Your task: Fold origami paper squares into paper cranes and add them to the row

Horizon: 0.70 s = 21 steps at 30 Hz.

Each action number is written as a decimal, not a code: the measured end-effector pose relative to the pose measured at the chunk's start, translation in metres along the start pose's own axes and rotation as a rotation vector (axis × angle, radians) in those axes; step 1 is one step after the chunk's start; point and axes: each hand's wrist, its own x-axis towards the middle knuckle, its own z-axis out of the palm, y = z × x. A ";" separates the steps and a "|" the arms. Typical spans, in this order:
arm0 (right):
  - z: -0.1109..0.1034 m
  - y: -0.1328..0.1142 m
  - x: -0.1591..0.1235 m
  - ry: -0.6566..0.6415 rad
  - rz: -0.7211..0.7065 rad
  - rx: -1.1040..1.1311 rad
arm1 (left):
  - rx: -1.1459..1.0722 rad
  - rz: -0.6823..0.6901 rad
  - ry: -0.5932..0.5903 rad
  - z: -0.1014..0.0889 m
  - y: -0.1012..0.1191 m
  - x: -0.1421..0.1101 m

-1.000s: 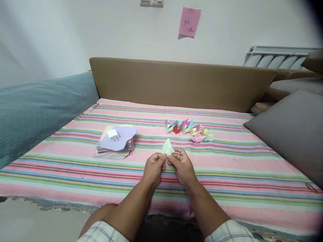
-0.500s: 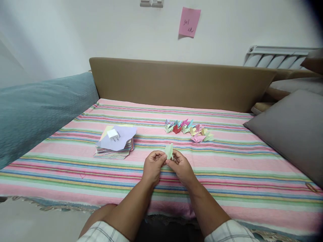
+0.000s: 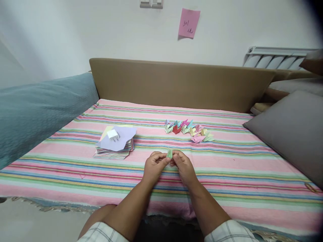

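Note:
Between my two hands is a small piece of folded light-green paper point(image 3: 169, 153), partly covered by my fingers. My left hand point(image 3: 154, 165) pinches its left side with thumb and forefinger. On the other side, my right hand point(image 3: 184, 166) grips the paper's right edge the same way. Beyond my hands, several folded paper cranes point(image 3: 176, 129) in red, pink, yellow, green, blue and purple stand in a cluster on the striped cloth point(image 3: 222, 161).
To the left lies a stack of coloured paper sheets point(image 3: 118, 153), with a white plug adapter point(image 3: 112, 135) on the top purple sheet. A grey cushion point(image 3: 290, 131) rests at the right, a teal bolster point(image 3: 45, 111) at the left. Behind rises a brown backrest point(image 3: 176, 84).
The green paper shows a narrower, smaller face now than half a second ago. My fingers have shifted around it, with the right thumb pointing more upward.

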 end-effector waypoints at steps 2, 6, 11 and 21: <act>0.000 -0.003 -0.001 0.001 0.009 -0.043 | 0.031 0.003 -0.004 -0.001 0.002 0.000; 0.002 -0.007 -0.003 0.042 -0.049 -0.189 | 0.095 0.036 -0.030 -0.002 0.003 -0.001; 0.005 -0.007 -0.005 0.107 -0.107 -0.317 | 0.082 0.020 -0.015 0.000 0.004 -0.001; 0.006 -0.006 -0.006 0.104 -0.231 -0.440 | -0.097 -0.103 0.045 0.001 -0.005 -0.001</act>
